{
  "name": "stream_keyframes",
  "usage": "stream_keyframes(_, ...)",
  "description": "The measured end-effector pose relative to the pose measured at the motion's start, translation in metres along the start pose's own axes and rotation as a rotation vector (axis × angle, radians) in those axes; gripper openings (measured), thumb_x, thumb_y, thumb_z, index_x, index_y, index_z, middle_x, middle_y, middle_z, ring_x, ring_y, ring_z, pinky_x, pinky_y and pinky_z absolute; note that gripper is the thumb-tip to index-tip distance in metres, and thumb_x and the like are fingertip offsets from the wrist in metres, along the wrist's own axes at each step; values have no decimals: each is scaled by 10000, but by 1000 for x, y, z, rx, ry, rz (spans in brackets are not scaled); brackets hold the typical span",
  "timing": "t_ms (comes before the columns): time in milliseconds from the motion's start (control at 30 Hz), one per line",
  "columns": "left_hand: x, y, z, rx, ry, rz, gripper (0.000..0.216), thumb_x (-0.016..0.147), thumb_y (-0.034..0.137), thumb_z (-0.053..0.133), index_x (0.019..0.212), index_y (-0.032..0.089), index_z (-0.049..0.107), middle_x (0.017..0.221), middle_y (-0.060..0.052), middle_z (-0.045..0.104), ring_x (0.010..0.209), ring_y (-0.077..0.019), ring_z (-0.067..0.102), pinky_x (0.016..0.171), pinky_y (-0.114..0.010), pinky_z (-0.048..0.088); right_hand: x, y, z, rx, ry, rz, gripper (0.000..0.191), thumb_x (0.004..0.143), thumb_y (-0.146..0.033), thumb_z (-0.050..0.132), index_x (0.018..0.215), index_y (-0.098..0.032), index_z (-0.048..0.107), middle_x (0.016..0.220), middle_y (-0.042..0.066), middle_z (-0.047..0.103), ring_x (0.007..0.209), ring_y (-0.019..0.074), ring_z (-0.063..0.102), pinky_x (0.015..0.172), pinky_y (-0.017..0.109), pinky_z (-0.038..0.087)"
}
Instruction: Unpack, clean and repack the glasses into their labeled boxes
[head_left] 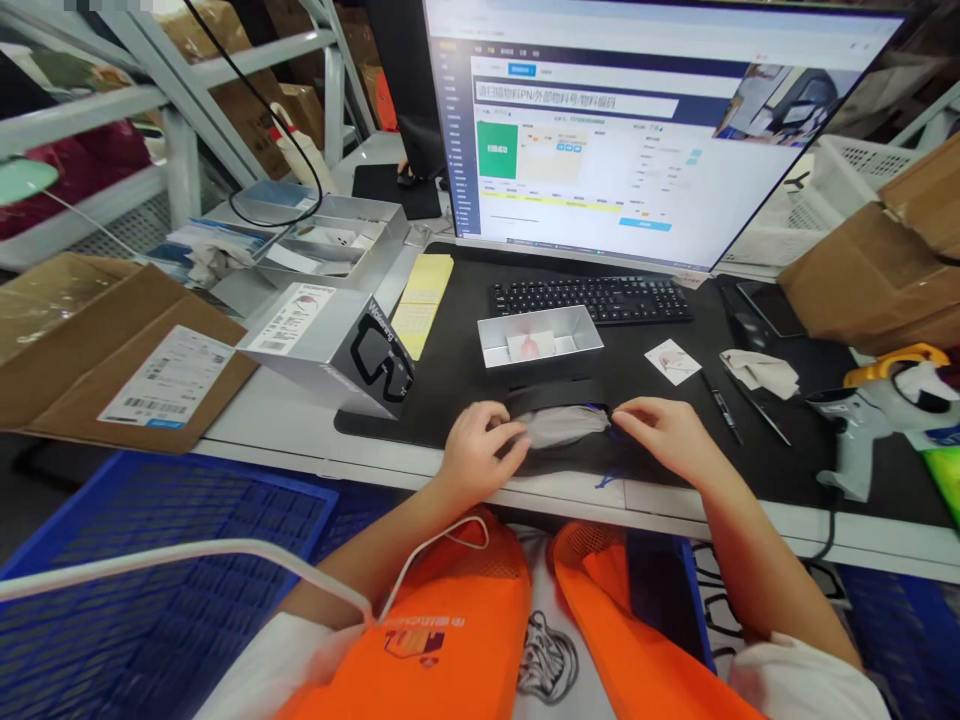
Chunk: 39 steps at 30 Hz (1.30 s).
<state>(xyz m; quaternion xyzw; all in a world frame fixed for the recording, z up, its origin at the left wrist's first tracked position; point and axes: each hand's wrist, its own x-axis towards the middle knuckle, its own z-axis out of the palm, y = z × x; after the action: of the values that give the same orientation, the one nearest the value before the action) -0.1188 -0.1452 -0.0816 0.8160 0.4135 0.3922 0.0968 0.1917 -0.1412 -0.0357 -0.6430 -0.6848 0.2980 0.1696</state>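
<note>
An open black case (559, 393) lies on the dark desk mat, apparently an eyeglass case, with a grey soft-wrapped bundle (566, 426) in it. My left hand (484, 452) is closed at its left end, thumb and fingers against the bundle and the case side. At the right end, the thumb and fingertips of my right hand (664, 432) pinch the case's edge. What the wrapping covers is hidden. Just behind the case stands an open silver-white box (491, 345) with a small printed card (532, 345) inside.
A grey box with a glasses picture (375, 360) stands left, beside yellow slips (424, 295) and an open carton (67, 370). A keyboard (592, 298) and monitor (585, 130) are behind. To the right are a card (673, 362), a pen (722, 408), a cloth (761, 372) and a barcode scanner (855, 440).
</note>
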Motion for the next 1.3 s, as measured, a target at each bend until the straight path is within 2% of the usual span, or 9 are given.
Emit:
stream_keyframes(133, -11, -3, -10, -126, -186, 24, 287, 979, 341, 632, 1164, 132, 699, 997, -106, 716, 908, -219, 668, 813, -358, 568, -18, 22, 13, 63, -51, 23, 400, 896, -448, 580, 1175, -197, 721, 1065, 79, 763, 951, 236, 710, 806, 346, 531)
stream_keyframes(300, -7, -4, -18, -151, -411, 16, 270, 968, 424, 651, 1057, 172, 690, 1001, -91, 710, 952, -232, 652, 844, -363, 544, -24, 15, 24, -112, -49, 31, 280, 938, -351, 442, 810, -206, 644, 815, 55, 708, 773, 222, 653, 700, 338, 450)
stream_keyframes(467, 13, -3, -15, 74, -470, 131, 340, 986, 479, 577, 896, 184, 721, 911, -96, 694, 880, -247, 633, 780, -389, 499, -15, -12, 7, 48, 36, -19, 362, 972, -437, 489, 701, -211, 570, 620, -5, 597, 596, 160, 545, 583, 291, 392)
stream_keyframes(600, 44, 5, -2, -80, -423, 269, 502, 940, 533, 637, 1317, 203, 665, 1408, -159, 618, 1352, -341, 530, 1120, -491, 421, -3, -50, 14, 120, -44, -230, 263, 977, -360, 527, 857, -195, 694, 843, 38, 727, 778, 188, 652, 723, 308, 503)
stream_keyframes(733, 74, 12, 15, -264, -600, 308, 740, 902, 493, 696, 1545, 210, 464, 1501, -132, 586, 1454, -329, 468, 1227, -516, 315, -2, -72, 22, 140, -283, -458, 255, 963, -236, 511, 1044, -194, 750, 1136, 83, 760, 1051, 232, 696, 961, 382, 552)
stream_keyframes(800, 81, 13, 18, -252, -676, 310, 610, 960, 424, 625, 1525, 235, 494, 1486, -102, 612, 1449, -317, 483, 1228, -547, 298, -9, -67, 17, 177, -296, -465, 292, 974, -233, 503, 1111, -218, 761, 1190, 67, 758, 1128, 236, 692, 1022, 400, 547)
stream_keyframes(933, 81, 10, 17, -231, -674, 279, 389, 1052, 315, 448, 1400, 270, 619, 1450, -49, 651, 1459, -272, 481, 1206, -541, 326, -28, -36, 2, 205, -19, -343, 321, 996, -252, 487, 1162, -232, 760, 1218, 63, 750, 1169, 230, 691, 1080, 410, 527)
stream_keyframes(1133, 76, 3, 11, -259, -615, 322, 302, 1000, 322, 512, 918, 206, 778, 963, -60, 792, 1348, -293, 575, 1165, -494, 405, -36, -6, 20, 81, 76, -342, 438, 892, -202, 581, 1322, -226, 660, 1341, 106, 660, 1259, 264, 620, 1121, 489, 493)
stream_keyframes(1300, 70, -9, 17, -334, -610, 226, 410, 1037, 265, 387, 944, 217, 783, 1020, -65, 798, 1339, -258, 602, 1195, -506, 390, -34, -2, 43, 106, 132, -413, 207, 845, -290, 730, 1013, -205, 645, 1160, 115, 612, 1127, 270, 599, 1001, 461, 530)
